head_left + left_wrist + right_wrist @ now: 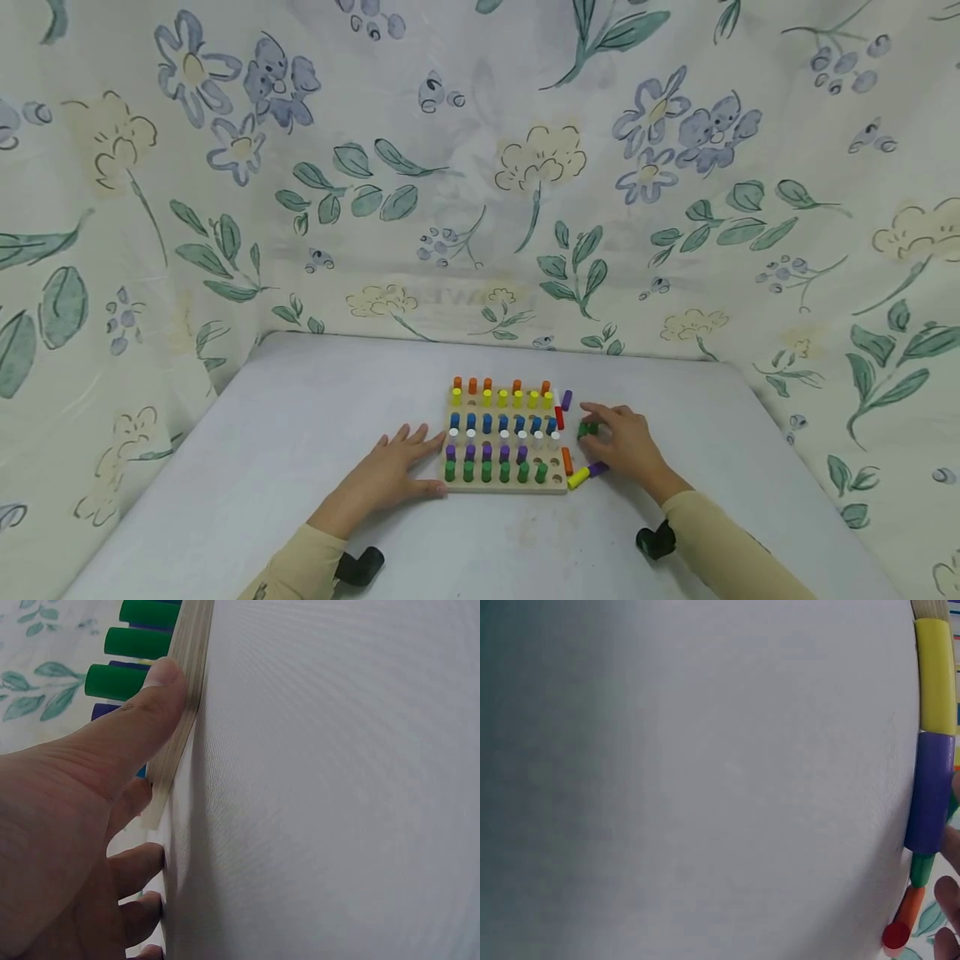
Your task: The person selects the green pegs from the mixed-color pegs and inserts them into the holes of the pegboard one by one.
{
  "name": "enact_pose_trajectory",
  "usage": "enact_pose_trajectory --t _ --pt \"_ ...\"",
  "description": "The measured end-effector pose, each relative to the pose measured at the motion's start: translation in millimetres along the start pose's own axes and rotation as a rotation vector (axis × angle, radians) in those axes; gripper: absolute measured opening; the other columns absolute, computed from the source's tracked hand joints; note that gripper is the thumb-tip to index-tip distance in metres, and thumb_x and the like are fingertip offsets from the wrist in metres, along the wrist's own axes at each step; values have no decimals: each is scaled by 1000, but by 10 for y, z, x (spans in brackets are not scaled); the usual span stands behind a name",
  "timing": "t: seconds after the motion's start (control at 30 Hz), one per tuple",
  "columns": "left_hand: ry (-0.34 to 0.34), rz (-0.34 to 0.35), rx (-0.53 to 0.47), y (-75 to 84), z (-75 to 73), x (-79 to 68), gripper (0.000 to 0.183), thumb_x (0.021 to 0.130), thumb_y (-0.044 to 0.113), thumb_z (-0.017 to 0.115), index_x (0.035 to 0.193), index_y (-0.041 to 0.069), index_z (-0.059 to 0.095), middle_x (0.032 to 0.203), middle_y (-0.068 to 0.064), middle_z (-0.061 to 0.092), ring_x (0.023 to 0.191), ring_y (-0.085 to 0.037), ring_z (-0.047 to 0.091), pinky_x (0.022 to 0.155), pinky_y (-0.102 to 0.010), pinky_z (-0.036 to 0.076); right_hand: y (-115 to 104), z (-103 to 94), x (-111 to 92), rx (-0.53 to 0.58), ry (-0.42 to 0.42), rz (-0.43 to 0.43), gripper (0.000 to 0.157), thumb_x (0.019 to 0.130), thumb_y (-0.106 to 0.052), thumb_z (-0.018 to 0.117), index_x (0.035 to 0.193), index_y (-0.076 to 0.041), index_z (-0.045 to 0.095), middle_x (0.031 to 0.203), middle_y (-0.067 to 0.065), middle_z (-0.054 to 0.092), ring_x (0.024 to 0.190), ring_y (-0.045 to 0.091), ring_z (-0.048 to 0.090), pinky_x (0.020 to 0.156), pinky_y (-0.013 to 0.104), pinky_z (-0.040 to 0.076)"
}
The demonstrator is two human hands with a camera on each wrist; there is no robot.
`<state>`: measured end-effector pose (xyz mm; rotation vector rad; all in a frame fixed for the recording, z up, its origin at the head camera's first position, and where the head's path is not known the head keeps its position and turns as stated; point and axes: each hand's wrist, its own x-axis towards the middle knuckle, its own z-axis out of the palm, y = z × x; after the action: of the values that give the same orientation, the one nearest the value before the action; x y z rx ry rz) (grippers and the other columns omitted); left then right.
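Note:
A wooden pegboard (502, 489) stands on the table with rows of orange, yellow, blue, white, purple and green pegs, some holes bare. My left hand (393, 471) is spread at its left side, the thumb touching the front edge beside a green peg (116, 681). Right of the board, my right hand (622, 442) pinches a green peg (952, 808) between thumb and fingers, partly hidden. Another green peg (922, 870) lies close by. A yellow peg (578, 477) and a purple peg (597, 469) lie end to end below that hand.
Along the board's right side lie an orange peg (567, 461), a red peg (559, 417) and a second purple peg (567, 400). The white table (337, 383) ends at a floral curtain (465, 208) behind and at the sides.

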<state>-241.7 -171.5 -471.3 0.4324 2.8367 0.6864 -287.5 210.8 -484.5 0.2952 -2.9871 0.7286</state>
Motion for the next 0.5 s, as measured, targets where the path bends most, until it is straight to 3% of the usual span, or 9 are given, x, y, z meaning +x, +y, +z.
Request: enact_pose_trajectory --t 0.17,0.33,0.5 --pt "-4 2 2 -18 12 8 88 79 59 78 153 20 49 160 -18 38 151 -45 22 123 -63 13 -27 -1 -55 37 1 -12 56 92 -25 76 143 -16 57 111 -2 75 108 26 58 101 57 45" --pt "-6 -1 10 -43 30 35 87 80 60 77 153 22 49 160 -17 37 152 -44 21 123 -62 12 -57 -12 -105 116 -12 34 53 95 -26 73 145 -18 56 108 -2 76 103 22 61 96 52 51" --pt "-3 2 5 -53 43 46 87 80 61 77 153 22 49 161 -16 37 152 -43 21 123 -62 12 -72 -29 -139 187 -6 67 50 98 -25 70 146 -18 55 104 -1 74 92 17 63 75 33 59"
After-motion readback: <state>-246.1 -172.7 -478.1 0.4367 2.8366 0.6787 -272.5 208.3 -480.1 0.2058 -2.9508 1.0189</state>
